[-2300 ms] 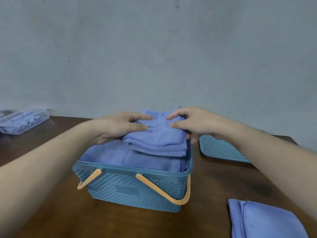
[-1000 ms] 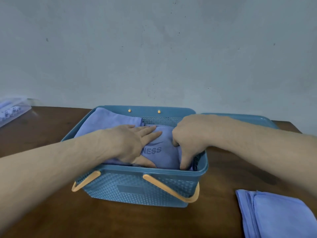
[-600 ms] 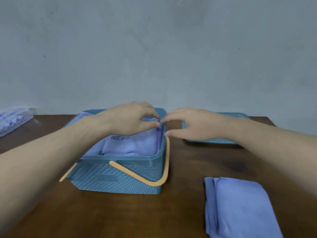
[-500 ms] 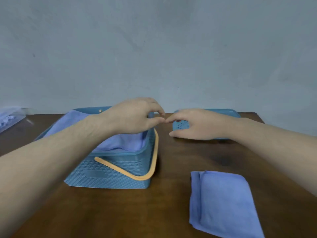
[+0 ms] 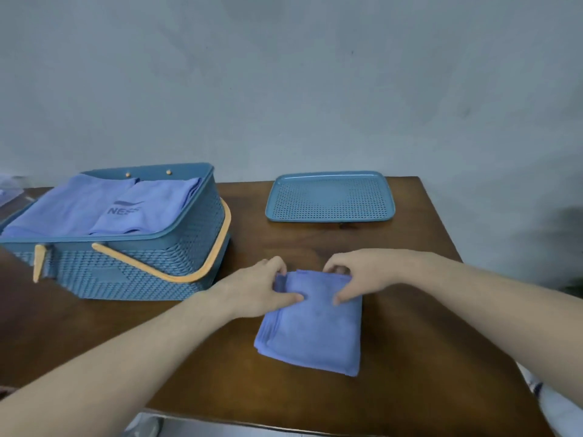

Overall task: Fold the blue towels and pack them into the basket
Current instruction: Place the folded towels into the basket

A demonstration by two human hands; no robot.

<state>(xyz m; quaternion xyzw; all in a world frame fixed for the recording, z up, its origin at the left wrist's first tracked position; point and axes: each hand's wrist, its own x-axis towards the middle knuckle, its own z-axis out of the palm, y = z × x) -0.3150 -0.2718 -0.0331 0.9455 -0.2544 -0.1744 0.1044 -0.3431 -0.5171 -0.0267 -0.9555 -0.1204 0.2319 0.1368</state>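
Folded blue towel (image 5: 310, 324) flat on table (image 5: 410, 310), long axis running near to far, far corners pinched by left hand (image 5: 258, 290) and right hand (image 5: 362, 274), right of basket (image 5: 132, 269) packed with towels (image 5: 104, 205), lid (image 5: 329, 197) beyond.

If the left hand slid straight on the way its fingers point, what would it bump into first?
Probably the right hand. The left hand points right across the folded towel it pinches, and the right hand grips that same far edge close by.

A soft, matt cloth towel (image 5: 312, 326) lies on a dark, slightly glossy wooden table (image 5: 394, 253), near a woven-textured plastic basket (image 5: 132, 269) and a perforated plastic lid (image 5: 329, 197).
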